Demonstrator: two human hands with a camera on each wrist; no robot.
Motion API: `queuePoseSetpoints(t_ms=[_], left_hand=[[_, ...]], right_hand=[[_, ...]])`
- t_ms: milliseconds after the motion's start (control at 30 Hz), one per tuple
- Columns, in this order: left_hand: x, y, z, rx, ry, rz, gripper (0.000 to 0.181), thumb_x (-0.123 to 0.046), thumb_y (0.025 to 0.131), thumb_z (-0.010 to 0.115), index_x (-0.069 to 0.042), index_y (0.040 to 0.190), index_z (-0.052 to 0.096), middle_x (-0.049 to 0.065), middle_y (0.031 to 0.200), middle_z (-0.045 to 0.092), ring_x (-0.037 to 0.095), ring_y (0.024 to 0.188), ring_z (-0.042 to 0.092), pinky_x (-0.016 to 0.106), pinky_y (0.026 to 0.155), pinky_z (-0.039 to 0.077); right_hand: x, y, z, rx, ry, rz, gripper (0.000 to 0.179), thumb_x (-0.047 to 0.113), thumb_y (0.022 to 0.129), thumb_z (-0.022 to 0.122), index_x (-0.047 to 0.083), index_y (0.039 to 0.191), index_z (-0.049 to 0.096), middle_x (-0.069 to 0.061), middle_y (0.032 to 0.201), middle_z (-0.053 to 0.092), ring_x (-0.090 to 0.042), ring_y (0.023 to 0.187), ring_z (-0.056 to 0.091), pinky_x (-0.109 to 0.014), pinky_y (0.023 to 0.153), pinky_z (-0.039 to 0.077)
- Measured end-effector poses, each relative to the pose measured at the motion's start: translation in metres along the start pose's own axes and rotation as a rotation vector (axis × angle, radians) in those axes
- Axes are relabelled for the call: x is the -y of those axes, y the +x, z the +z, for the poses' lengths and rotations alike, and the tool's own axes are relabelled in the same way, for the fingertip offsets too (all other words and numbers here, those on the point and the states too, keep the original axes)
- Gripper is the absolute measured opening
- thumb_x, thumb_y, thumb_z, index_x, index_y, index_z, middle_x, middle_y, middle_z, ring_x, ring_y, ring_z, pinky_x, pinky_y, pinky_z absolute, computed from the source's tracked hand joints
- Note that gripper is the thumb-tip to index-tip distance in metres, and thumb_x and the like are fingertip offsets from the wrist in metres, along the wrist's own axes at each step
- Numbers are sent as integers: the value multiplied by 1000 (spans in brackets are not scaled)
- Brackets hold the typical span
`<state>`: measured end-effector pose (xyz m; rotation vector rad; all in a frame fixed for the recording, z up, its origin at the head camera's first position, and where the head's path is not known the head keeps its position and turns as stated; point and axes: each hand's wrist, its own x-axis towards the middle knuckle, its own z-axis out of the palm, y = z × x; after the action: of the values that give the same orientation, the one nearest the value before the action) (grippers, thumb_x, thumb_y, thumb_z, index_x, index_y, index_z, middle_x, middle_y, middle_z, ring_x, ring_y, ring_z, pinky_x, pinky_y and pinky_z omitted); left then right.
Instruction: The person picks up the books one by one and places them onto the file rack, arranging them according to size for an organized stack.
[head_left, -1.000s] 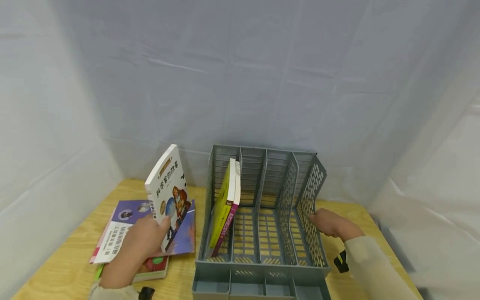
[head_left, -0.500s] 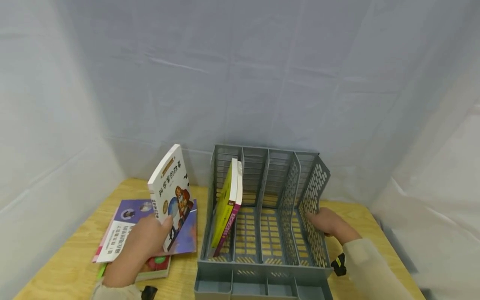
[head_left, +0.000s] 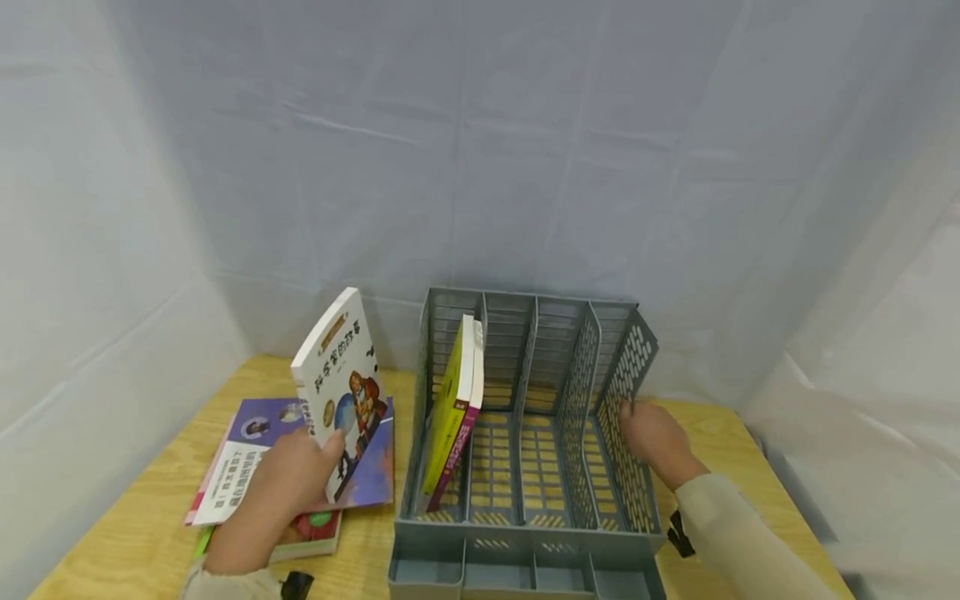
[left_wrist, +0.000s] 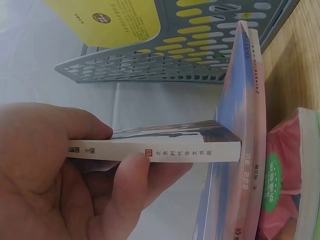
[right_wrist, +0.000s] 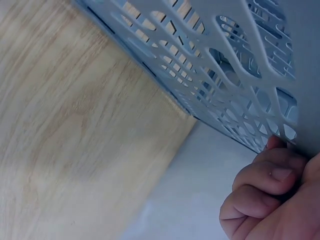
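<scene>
My left hand (head_left: 288,471) pinches a white paperback book (head_left: 341,392) by its spine, thumb on one side and fingers on the other. The book stands upright over a purple book (head_left: 375,467); in the left wrist view its lower end meets that book's cover (left_wrist: 232,105). At the right, my right hand (head_left: 654,435) grips the edge of the perforated side wall of a grey file organizer (head_left: 525,533). Its fingers (right_wrist: 270,177) are curled beside the wall in the right wrist view. The thumb is mostly hidden there.
A yellow book (head_left: 444,442) and a magenta-spined book (head_left: 465,433) lean in the organizer's leftmost slot. Under the purple book lie a pink-edged book (left_wrist: 257,125) and a thicker red-covered book (head_left: 318,533). Grey sheeting (head_left: 525,167) surrounds the wooden table (head_left: 127,500).
My right hand has moved slightly farther back along the organizer's side wall. The left hand and the white book have shifted only a little. The leaning books stay in their slot.
</scene>
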<state>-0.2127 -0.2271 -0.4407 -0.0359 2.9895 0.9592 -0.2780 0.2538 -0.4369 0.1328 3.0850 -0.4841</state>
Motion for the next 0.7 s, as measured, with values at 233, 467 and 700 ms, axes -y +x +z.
queuePoseSetpoints(t_ms=[233, 467, 700], left_hand=[[2, 1, -1, -7, 1, -2, 62, -41, 107, 46, 16, 125, 61, 21, 90, 72, 22, 63, 65, 36, 51, 50], [1, 1, 1, -3, 8, -10, 62, -42, 107, 45, 16, 118, 65, 16, 83, 71, 21, 61, 64, 36, 51, 50], [0, -3, 4, -13, 38, 21, 59, -42, 107, 45, 8, 91, 71, 7, 61, 55, 20, 49, 49, 35, 47, 40]], right_hand=[[5, 0, 0, -30, -28, -12, 54, 32, 111, 27, 3, 84, 63, -19, 83, 66, -29, 67, 58, -48, 62, 50], [6, -3, 0, -5, -26, 5, 52, 32, 111, 27, 5, 82, 61, -14, 78, 61, -28, 66, 56, -47, 64, 49], [5, -4, 1, -3, -7, -9, 54, 30, 111, 25, 9, 70, 52, -10, 67, 53, -24, 57, 48, -41, 60, 43]])
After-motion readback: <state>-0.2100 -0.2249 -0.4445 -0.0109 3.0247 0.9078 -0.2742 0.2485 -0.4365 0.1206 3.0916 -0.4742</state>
